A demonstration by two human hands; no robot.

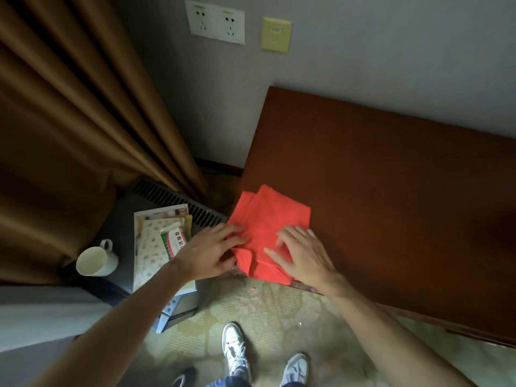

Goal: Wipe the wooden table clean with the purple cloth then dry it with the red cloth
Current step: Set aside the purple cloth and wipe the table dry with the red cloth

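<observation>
The red cloth [272, 219] lies folded on the near left corner of the dark wooden table [391, 177], its near edge hanging slightly over the table's front. My left hand [212, 252] rests on the cloth's left edge with fingers spread. On the cloth's right half my right hand [301, 252] lies flat, fingers stretched toward the left. No purple cloth is in view.
Left of the table stands a low dark unit [173, 199] with a vent grille, papers and a green-and-white packet [174, 243], plus a white mug [96, 259]. A brown curtain [69, 121] hangs at the left. Wall sockets [215, 22] are above. My shoes [234, 347] stand on patterned carpet.
</observation>
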